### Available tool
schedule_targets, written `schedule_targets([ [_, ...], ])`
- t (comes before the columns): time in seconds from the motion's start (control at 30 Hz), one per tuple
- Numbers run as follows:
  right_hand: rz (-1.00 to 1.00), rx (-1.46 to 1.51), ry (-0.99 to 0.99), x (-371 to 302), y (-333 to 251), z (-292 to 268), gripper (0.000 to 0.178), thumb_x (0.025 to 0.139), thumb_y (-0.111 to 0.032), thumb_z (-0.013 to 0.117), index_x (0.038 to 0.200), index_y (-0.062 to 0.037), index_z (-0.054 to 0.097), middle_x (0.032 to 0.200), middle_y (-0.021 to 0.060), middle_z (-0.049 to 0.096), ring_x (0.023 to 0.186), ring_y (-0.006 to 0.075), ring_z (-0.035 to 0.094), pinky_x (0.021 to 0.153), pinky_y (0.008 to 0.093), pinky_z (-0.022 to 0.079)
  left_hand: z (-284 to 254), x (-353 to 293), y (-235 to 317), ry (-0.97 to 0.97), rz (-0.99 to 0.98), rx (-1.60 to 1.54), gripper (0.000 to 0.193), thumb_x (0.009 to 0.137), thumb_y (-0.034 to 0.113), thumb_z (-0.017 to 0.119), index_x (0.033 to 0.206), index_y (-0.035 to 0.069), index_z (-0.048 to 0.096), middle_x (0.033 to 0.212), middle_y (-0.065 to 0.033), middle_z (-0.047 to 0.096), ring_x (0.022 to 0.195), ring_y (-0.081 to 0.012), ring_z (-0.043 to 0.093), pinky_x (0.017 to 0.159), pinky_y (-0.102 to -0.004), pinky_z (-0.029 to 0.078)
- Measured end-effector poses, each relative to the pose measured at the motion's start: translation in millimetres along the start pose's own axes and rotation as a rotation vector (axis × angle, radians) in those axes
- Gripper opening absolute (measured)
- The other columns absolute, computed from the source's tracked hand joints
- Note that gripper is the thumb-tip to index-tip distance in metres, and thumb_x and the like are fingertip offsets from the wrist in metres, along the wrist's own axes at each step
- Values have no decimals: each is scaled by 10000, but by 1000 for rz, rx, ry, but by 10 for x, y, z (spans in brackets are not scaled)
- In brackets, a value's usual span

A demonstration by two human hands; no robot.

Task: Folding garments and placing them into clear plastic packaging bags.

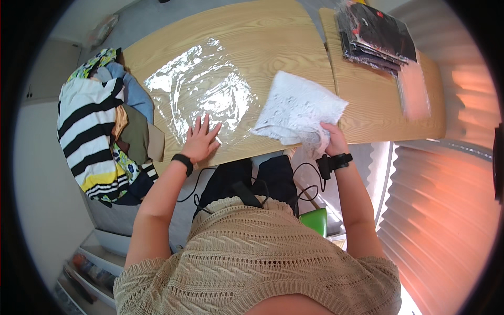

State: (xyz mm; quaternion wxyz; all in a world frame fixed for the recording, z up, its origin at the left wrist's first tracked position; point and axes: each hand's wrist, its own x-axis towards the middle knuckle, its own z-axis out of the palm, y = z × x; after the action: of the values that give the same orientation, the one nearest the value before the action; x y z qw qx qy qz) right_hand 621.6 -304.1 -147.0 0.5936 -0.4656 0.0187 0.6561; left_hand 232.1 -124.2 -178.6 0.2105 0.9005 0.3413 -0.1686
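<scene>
A clear plastic bag (210, 86) lies flat on the wooden table, catching bright glare. My left hand (200, 142) rests on its near edge with the fingers spread. To the right is a folded white garment (296, 107) with an eyelet or lace-like texture. My right hand (335, 139) grips its near right corner, thumb on top and the other fingers hidden beneath. Some of the cloth droops over the table's front edge by that hand.
Piled clothes (97, 126), striped, patterned and plain, hang over the table's left end. Several dark garments in clear bags (380, 39) are stacked at the far right, beside a pinkish plastic packet (413, 92). A green seat (315, 221) shows below the table, and pleated curtains (441, 210) hang at right.
</scene>
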Motion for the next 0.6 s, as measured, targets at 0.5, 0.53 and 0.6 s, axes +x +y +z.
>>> schedule_targets([
  [0.5, -398, 41, -102, -940, -795, 182, 574, 853, -58, 500, 1365, 67, 274, 1325, 237, 443, 1211, 359, 468, 1032, 480, 371, -265, 139, 482, 203, 48, -8, 529, 853, 349, 582, 1353, 282, 421, 1484, -198, 186, 1354, -434, 185, 1023, -608, 255],
  [0.53, -389, 15, -127, -962, -753, 218, 582, 848, -54, 506, 1368, 62, 272, 1323, 235, 445, 1207, 357, 472, 1027, 480, 378, -165, 70, 469, 213, 65, 12, 539, 848, 342, 590, 1354, 270, 418, 1481, -207, 187, 1350, -434, 197, 1019, -603, 264],
  [0.6, -419, -1, -114, -949, -625, 303, 574, 837, -43, 515, 1357, 63, 294, 1307, 229, 460, 1189, 352, 487, 1012, 473, 397, 6, 15, 462, 210, 22, -15, 550, 843, 330, 598, 1356, 254, 415, 1476, -217, 192, 1346, -428, 209, 1021, -587, 270],
])
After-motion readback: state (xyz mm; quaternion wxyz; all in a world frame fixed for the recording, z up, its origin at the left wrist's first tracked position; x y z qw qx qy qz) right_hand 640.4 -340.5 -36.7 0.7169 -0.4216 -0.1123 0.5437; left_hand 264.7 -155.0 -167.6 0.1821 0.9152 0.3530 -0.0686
